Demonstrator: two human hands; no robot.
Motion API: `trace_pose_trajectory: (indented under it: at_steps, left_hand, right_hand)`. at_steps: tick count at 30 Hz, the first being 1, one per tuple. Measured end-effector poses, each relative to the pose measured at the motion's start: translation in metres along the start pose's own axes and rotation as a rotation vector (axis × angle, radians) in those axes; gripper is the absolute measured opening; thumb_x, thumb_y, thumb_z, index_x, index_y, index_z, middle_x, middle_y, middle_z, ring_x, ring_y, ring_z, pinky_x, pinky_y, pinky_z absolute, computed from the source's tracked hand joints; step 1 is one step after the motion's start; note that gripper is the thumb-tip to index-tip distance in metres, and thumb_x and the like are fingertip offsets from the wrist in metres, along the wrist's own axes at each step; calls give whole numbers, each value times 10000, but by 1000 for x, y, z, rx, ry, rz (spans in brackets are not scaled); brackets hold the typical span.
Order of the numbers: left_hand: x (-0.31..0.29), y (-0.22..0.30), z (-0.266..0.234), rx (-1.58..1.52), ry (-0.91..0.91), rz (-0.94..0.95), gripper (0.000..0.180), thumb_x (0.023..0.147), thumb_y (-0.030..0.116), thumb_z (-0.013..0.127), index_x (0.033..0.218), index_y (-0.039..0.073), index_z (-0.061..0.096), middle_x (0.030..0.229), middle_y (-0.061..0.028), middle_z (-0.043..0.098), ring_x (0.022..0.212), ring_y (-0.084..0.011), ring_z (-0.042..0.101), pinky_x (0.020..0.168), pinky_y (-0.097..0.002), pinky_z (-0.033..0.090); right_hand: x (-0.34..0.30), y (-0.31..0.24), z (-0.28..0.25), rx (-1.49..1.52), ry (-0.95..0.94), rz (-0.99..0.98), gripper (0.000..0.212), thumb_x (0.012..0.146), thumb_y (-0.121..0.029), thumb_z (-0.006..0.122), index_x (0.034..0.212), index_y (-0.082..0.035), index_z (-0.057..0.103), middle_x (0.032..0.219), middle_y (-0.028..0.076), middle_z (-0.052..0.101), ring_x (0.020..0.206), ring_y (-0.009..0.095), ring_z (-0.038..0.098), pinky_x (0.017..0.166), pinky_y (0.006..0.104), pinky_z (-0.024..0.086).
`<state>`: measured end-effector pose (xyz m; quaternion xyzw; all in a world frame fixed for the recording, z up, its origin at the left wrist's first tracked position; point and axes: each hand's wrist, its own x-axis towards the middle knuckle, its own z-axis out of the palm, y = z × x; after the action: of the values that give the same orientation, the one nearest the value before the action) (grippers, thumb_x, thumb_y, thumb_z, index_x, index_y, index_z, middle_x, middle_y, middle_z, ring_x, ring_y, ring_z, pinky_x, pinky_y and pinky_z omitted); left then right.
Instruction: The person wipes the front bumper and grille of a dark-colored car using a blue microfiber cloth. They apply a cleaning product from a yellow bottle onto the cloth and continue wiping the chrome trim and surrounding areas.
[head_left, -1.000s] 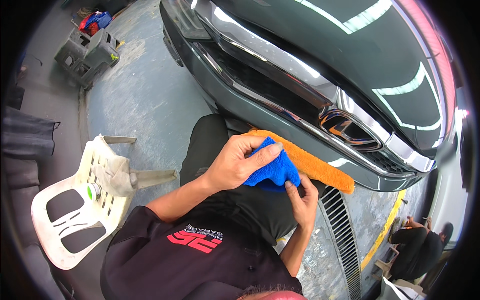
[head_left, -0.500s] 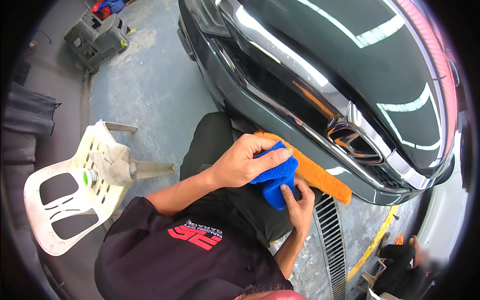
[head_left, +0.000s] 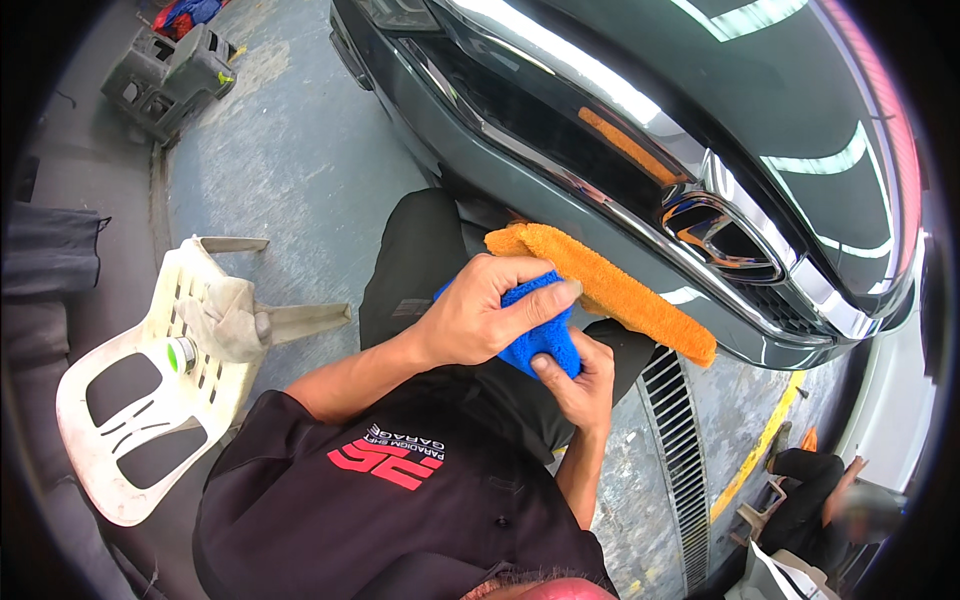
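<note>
A blue microfibre cloth (head_left: 537, 338) is bunched up between my two hands, above my lap. My left hand (head_left: 484, 312) grips it from the left, thumb pressed along its top. From the lower right my right hand (head_left: 588, 385) pinches its near edge between thumb and fingers. Just beyond my hands lies a folded orange towel (head_left: 610, 283), by my right knee and close to the car's front bumper. The dark grey car (head_left: 590, 245), with its chrome-trimmed grille, fills the upper right. Some of the cloth is hidden behind my left hand.
On my left, a cream plastic chair (head_left: 170, 390) carries a greyish cloth (head_left: 232, 318) and a small round container (head_left: 180, 354). Dark step stools (head_left: 168, 80) stand at the far left. A floor grate (head_left: 676, 440) runs at the right, and another person (head_left: 810, 500) sits at the lower right.
The blue cloth has gone from a flatter fold with a hanging part to a tighter bunch. My right hand has moved up slightly, nearer my left. The view has shifted a little.
</note>
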<state>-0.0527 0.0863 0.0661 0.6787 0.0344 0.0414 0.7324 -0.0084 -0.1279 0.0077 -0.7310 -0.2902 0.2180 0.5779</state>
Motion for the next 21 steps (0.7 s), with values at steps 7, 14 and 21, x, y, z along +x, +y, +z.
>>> trace_pose_trajectory:
  at_steps: [7,14,21]
  left_hand:
    - [-6,-3,-21,-129,109,35,396,1094,330,677,855,14,685,743,56,582,722,-6,486,604,-236,409]
    - [-21,-5,-70,-155,421,193,245,1106,243,639,944,62,672,841,24,648,763,-40,577,693,-237,471]
    - [-29,4,-113,-222,478,240,214,1113,262,624,1016,76,665,886,-14,693,776,-53,632,732,-232,516]
  right_hand:
    - [4,6,7,-139,-105,66,412,795,-179,893,1127,5,735,976,141,701,873,298,686,755,390,537]
    - [-4,23,-16,-342,-48,244,362,812,-148,868,1125,-12,747,1014,122,716,891,278,687,784,372,542]
    - [-16,30,-31,-84,21,83,195,901,-134,788,998,14,706,840,86,652,764,210,636,672,334,479]
